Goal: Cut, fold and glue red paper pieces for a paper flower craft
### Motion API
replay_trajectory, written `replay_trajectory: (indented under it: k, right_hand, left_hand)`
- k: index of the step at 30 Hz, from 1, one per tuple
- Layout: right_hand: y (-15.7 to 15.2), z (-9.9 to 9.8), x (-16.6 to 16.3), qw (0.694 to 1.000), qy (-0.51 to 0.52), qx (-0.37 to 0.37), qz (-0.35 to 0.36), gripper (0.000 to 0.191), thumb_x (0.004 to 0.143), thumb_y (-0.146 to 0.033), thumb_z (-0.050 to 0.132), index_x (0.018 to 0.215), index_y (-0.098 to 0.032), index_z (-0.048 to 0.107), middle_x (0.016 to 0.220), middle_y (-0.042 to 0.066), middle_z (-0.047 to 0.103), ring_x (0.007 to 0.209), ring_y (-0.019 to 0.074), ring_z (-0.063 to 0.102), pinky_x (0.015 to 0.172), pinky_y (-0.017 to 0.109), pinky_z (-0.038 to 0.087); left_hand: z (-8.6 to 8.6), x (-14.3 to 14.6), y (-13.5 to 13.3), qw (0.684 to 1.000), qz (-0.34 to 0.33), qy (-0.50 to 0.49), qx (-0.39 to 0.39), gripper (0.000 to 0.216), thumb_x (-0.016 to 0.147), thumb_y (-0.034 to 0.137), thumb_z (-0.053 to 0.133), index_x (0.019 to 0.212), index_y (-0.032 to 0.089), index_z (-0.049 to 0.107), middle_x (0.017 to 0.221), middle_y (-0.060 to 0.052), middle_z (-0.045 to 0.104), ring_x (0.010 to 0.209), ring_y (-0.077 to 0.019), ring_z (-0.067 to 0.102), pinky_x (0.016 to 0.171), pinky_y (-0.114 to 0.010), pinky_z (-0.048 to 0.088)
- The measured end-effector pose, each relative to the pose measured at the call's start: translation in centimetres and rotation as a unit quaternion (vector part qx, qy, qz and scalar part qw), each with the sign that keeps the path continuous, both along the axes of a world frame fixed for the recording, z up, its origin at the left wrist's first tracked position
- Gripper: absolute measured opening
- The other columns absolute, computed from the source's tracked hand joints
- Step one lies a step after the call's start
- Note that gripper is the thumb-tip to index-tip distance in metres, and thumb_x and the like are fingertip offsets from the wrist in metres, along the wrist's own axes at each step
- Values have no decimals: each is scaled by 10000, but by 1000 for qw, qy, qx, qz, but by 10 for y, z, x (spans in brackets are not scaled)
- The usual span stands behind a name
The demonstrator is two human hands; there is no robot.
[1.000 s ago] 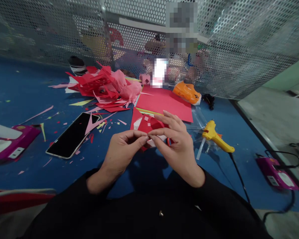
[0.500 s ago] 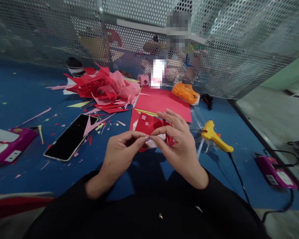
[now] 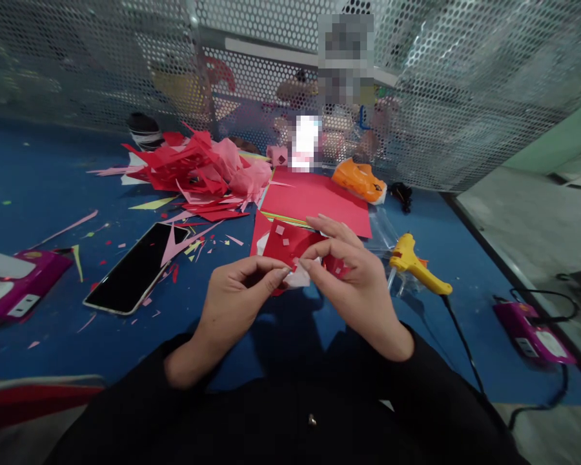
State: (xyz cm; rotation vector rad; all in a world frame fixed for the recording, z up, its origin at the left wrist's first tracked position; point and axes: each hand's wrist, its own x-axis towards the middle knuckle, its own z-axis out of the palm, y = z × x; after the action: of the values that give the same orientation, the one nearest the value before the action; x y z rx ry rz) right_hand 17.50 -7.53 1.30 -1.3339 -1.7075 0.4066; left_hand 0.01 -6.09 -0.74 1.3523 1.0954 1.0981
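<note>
My left hand (image 3: 244, 290) is closed in a pinch, thumb against forefinger, at the edge of a small whitish piece (image 3: 299, 278). Facing it, my right hand (image 3: 353, 278) also pinches with thumb and forefinger, its other fingers raised. A tiny pale pink bit (image 3: 295, 261) shows at the right fingertips; whether they grip it I cannot tell. Just behind the fingers lies a red paper piece (image 3: 290, 242) with small pink squares stuck on it. More red paper with a pink square (image 3: 337, 268) shows partly under my right hand.
Red sheets (image 3: 314, 197) lie behind the hands, with an orange packet (image 3: 361, 181) at their corner. A yellow glue gun (image 3: 416, 265) with a cord is on the right. To the left are a phone (image 3: 130, 274), paper scraps (image 3: 193, 168) and a purple power strip (image 3: 29, 284). Perforated metal (image 3: 271, 77) stands behind.
My fingertips have drawn slightly apart, the right hand moving a little to the right. The whitish piece now shows more between them.
</note>
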Motion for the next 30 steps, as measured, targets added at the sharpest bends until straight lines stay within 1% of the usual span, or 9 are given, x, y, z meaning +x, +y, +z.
replay_trajectory:
  k: [5, 8, 11, 13, 15, 18, 23, 27, 30]
  right_hand:
    - [7, 9, 15, 993, 78, -88, -2, 72, 825, -210, 671, 758, -227, 692, 1143, 79, 752, 1223, 267, 634, 1024, 460, 465]
    - [9, 10, 18, 984, 100, -146, 22, 90, 819, -214, 654, 730, -217, 666, 885, 41, 753, 915, 204, 695, 790, 340, 524]
    - [8, 10, 16, 977, 124, -172, 24, 75, 815, -227, 650, 747, -198, 664, 723, -7, 682, 622, 117, 575, 598, 269, 454]
    - [7, 10, 15, 975, 135, -178, 17, 73, 811, -233, 652, 758, -188, 671, 669, -24, 644, 537, 86, 496, 533, 252, 403]
    - [6, 11, 14, 974, 137, -180, 12, 76, 806, -233, 653, 754, -182, 674, 653, -27, 629, 505, 73, 456, 503, 247, 371]
    - [6, 12, 14, 977, 126, -171, 6, 79, 802, -223, 647, 737, -182, 668, 701, -8, 654, 542, 81, 482, 528, 252, 382]
    - [5, 11, 14, 987, 71, -145, 7, 80, 805, -202, 633, 734, -195, 669, 787, 15, 696, 717, 138, 593, 674, 292, 447]
    - [6, 8, 14, 990, 56, -125, 20, 94, 818, -184, 625, 738, -206, 666, 812, 16, 706, 788, 166, 629, 755, 327, 472]
    - [6, 5, 13, 995, 50, -81, 31, 110, 824, -169, 630, 732, -212, 672, 923, 41, 722, 938, 200, 670, 893, 382, 489]
  left_hand:
    - [-2, -1, 0, 1000, -15, 12, 2, 87, 806, 291, 758, 788, 209, 783, 725, -8, 768, 671, -150, 695, 655, -240, 562]
    - [-1, -2, 0, 1000, -21, 10, 3, 79, 811, 285, 747, 794, 215, 780, 729, -6, 768, 684, -154, 701, 679, -253, 571]
    - [-1, -2, 0, 1000, -26, 8, 0, 75, 816, 273, 739, 787, 207, 760, 733, -6, 763, 684, -142, 700, 664, -234, 559]
    - [-3, 0, 1, 999, -20, -26, -20, 95, 812, 280, 751, 817, 200, 700, 707, 3, 748, 663, -138, 706, 602, -212, 540]
    - [-4, 2, 2, 995, -2, -85, -56, 229, 778, 288, 788, 875, 213, 594, 666, 30, 720, 619, -149, 712, 516, -200, 513]
    - [-3, 4, 3, 984, 9, -137, -114, 398, 718, 278, 835, 954, 226, 519, 669, 46, 708, 569, -166, 710, 439, -195, 482]
    - [-2, 4, 3, 983, -43, -114, -140, 216, 770, 320, 794, 830, 133, 704, 747, -55, 758, 548, -124, 678, 442, -176, 467]
    - [-5, 2, 3, 982, -42, -114, -144, 172, 785, 291, 782, 778, 123, 745, 791, -94, 790, 544, -120, 681, 444, -169, 464]
    - [-5, 3, 3, 980, -41, -121, -155, 159, 778, 274, 787, 770, 119, 752, 768, -88, 790, 533, -119, 683, 440, -163, 465]
